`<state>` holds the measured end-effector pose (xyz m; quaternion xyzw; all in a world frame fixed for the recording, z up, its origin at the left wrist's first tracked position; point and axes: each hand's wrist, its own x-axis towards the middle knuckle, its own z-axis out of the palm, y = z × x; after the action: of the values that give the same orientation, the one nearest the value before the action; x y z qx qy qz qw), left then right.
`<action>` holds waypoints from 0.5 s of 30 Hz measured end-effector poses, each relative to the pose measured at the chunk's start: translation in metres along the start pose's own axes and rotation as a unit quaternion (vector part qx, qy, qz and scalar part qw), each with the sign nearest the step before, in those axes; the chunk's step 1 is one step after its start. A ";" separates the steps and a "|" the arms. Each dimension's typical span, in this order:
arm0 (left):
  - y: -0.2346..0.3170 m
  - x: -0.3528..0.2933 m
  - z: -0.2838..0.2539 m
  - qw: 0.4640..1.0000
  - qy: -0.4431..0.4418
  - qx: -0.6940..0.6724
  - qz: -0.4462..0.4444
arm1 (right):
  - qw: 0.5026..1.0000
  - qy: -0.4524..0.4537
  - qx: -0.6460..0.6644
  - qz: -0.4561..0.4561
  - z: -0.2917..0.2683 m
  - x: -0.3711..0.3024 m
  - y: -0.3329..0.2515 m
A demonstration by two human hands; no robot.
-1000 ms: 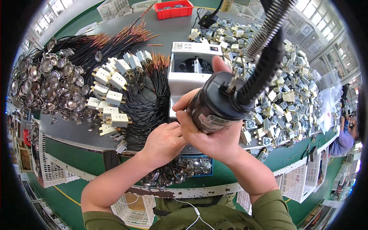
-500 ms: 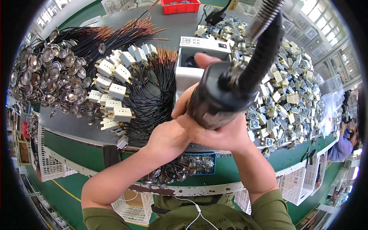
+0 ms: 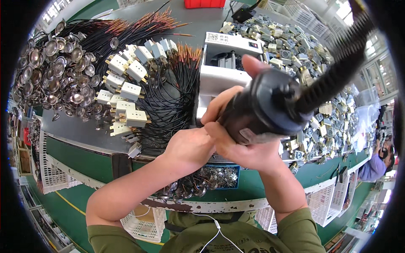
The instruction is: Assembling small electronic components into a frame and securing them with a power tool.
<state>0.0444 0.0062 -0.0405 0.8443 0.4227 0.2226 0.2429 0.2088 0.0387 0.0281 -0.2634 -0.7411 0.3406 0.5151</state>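
Observation:
My right hand point(image 3: 255, 158) is wrapped around a black electric screwdriver point(image 3: 270, 101), whose cable end leans up and to the right. My left hand point(image 3: 190, 147) is closed beside it, touching the right hand. Its fingers are bent out of sight, so whatever they grip is hidden, as is the screwdriver's tip. Just beyond the hands stands a white screw-feeder-like box point(image 3: 225, 76). Left of it lie black wires point(image 3: 168, 107) with reddish ends, and small white-and-grey connector blocks point(image 3: 130, 90) with brass pins are stacked along them.
Round metal caps on wires point(image 3: 52, 47) are heaped at the left. Loose connector housings point(image 3: 314, 135) cover the table's right side. A red bin point(image 3: 204, 3) stands at the back. Below the table edge sit a blue tray point(image 3: 238, 179) and white baskets point(image 3: 325, 202). Another person point(image 3: 373, 168) is far right.
Both hands and the screwdriver have shifted slightly right, and its cable leans further right. More of the white box's inside shows. The grips look the same.

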 end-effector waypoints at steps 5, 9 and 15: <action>0.002 0.000 0.002 0.999 -0.029 0.009 -0.036 | 0.999 0.013 0.045 0.017 0.002 -0.003 0.006; 0.010 0.004 -0.006 0.995 -0.058 0.074 -0.033 | 0.999 0.023 -0.022 0.012 -0.005 -0.005 0.009; 0.010 -0.001 -0.004 0.992 -0.069 0.096 -0.040 | 0.962 0.066 0.263 -0.007 -0.014 0.010 -0.023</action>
<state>0.0475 0.0014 -0.0317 0.8595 0.4578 0.1123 0.1978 0.2176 0.0348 0.0549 -0.1356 -0.5913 0.5018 0.6166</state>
